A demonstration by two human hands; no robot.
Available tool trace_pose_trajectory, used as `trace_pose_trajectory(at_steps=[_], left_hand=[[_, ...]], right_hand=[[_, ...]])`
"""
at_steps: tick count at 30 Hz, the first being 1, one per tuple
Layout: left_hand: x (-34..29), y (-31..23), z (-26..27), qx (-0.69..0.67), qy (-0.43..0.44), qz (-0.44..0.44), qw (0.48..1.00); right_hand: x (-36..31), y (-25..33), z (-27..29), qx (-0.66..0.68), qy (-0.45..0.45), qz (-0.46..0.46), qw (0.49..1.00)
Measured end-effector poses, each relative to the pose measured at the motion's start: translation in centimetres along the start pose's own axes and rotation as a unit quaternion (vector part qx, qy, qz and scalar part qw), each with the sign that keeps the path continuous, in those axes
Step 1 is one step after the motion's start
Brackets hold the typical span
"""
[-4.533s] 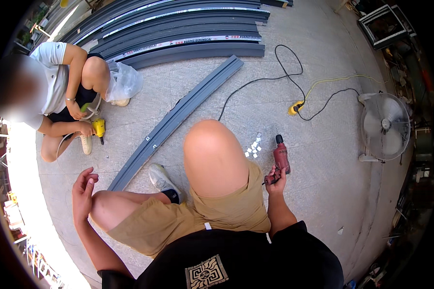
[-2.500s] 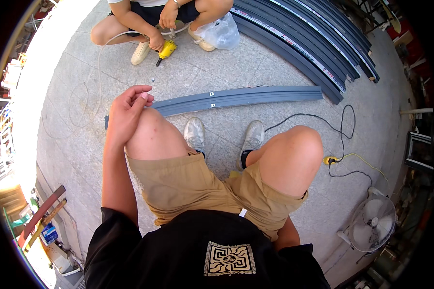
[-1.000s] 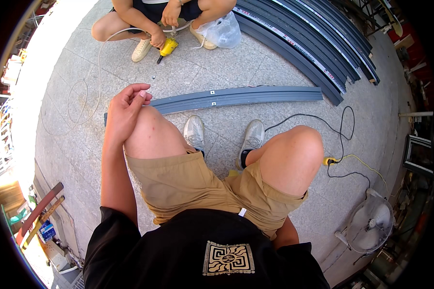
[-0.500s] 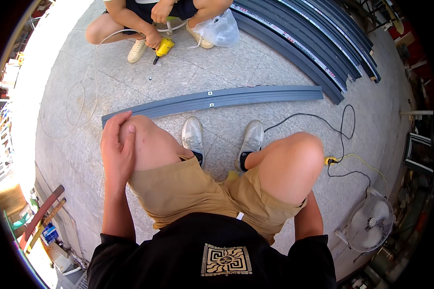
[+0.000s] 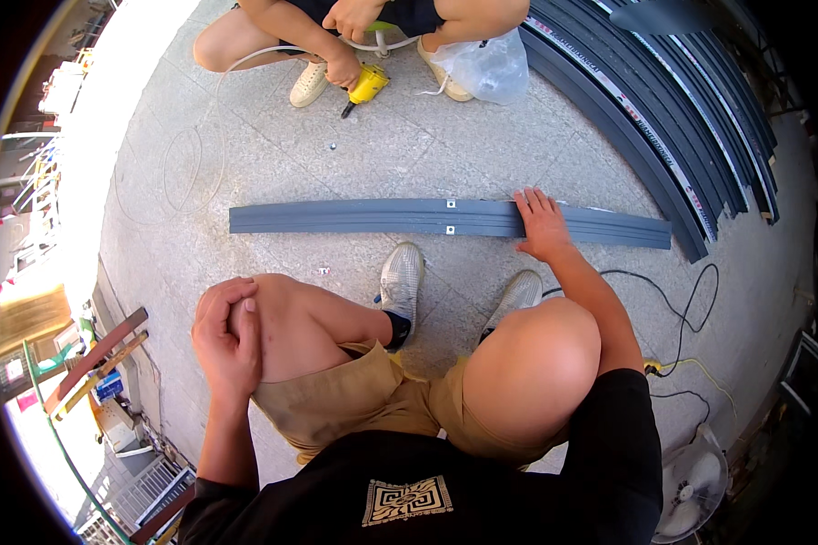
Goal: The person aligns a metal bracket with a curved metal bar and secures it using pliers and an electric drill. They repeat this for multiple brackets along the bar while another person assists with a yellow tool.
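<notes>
Grey profile [image 5: 364,218]: one piece, long and grooved; lies flat on the speckled floor [image 5: 509,150], running left to right beyond the person's feet.

White squares [image 5: 451,204]: two, small, each with a dark centre; on the profile near mid-length, one by the far edge, one by the near edge.

Right grip [image 5: 543,227]: bare hand on the profile, right of the white squares; fingers straight and somewhat spread across the upper face, not closed round it.

Left grip [image 5: 225,334]: bare hand, nearer the person than the profile's left end; loosely cupped over the left knee [image 5: 286,318], thumb apart from fingers.

Light shoes [image 5: 403,283]: pair, just nearer than the profile; the one on the right partly hidden by the right knee [image 5: 550,354].

Yellow power tool [image 5: 369,84]: beyond the profile, left of the white squares, in a co-worker's hand [image 5: 343,69]; dark tip angled down.

Pale hose [image 5: 220,91]: beyond the profile's left part, looped.

Clear plastic bag [image 5: 489,68]: beyond the profile, beside the co-worker's shoe [image 5: 445,77].

Profile stack [image 5: 600,107]: dark grey lengths, some with white strips; beyond and just beside the profile's right end.

Black cable [image 5: 678,336]: nearer than the profile's right end, reaching a yellow connector [image 5: 652,367].

Fan [image 5: 691,490]: well nearer than the profile's right end, partly hidden by the sleeve [image 5: 620,436].
</notes>
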State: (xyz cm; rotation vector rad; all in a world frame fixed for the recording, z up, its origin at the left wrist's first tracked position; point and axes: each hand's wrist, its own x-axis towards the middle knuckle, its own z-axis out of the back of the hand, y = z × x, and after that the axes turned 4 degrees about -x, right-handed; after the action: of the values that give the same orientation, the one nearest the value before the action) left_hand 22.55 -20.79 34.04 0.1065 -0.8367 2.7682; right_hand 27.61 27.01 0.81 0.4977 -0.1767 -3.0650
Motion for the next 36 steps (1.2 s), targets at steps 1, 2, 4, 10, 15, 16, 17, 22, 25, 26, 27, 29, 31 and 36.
trace_pose_trajectory(at_steps=[1,2,4,10,15,16,17,22,25,26,27,29,31,36], left_hand=[[0.0,-0.2,0.1,0.01,0.0,0.003,1.0],[0.1,-0.3,0.2,0.017,0.002,0.004,1.0],[0.3,-0.5,0.5,0.033,0.006,0.01,0.999],[1.6,-1.2,0.0,0.041,0.027,-0.013,0.999],[0.7,-1.5,0.4,0.017,-0.004,-0.035,0.999],[0.4,-1.4,0.3,0.008,-0.003,-0.047,0.999],[0.0,-1.4,0.4,0.002,-0.003,-0.059,0.998],[-2.4,-1.2,0.7,-0.046,-0.011,-0.079,0.996],[-3.5,-1.7,0.3,-0.113,-0.029,-0.102,0.988],[-3.8,-1.7,0.4,-0.155,-0.031,-0.12,0.98],[-4.1,-1.4,0.7,-0.161,-0.041,-0.121,0.979],[-4.1,-1.0,0.6,-0.249,-0.068,-0.118,0.959],[-3.8,-0.4,0.4,-0.285,-0.085,-0.102,0.949],[-1.7,3.7,0.1,-0.211,-0.104,-0.093,0.968]], right_hand=[[1.3,0.2,-0.2,-0.012,0.027,-0.009,1.0],[2.2,0.3,-0.5,-0.027,0.055,-0.021,0.998],[3.6,1.2,-1.6,-0.005,0.062,-0.014,0.998],[2.2,1.0,-3.3,0.033,0.025,-0.049,0.998],[-2.2,2.4,0.3,0.108,-0.083,-0.016,0.991],[-3.2,2.7,0.9,0.11,-0.102,-0.012,0.989],[-4.1,3.1,1.7,0.114,-0.12,-0.005,0.986],[-7.2,5.0,7.2,0.071,-0.159,-0.006,0.985],[-8.5,4.2,10.4,0.044,-0.184,0.004,0.982],[-8.9,4.0,11.5,0.035,-0.19,0.006,0.981],[-8.9,3.9,12.5,0.025,-0.195,0.01,0.98],[-8.8,5.0,16.2,0.029,-0.168,0.006,0.985],[-8.5,6.6,20.2,0.013,-0.156,-0.008,0.988],[-8.9,11.5,28.4,-0.044,-0.216,0.0,0.975]])
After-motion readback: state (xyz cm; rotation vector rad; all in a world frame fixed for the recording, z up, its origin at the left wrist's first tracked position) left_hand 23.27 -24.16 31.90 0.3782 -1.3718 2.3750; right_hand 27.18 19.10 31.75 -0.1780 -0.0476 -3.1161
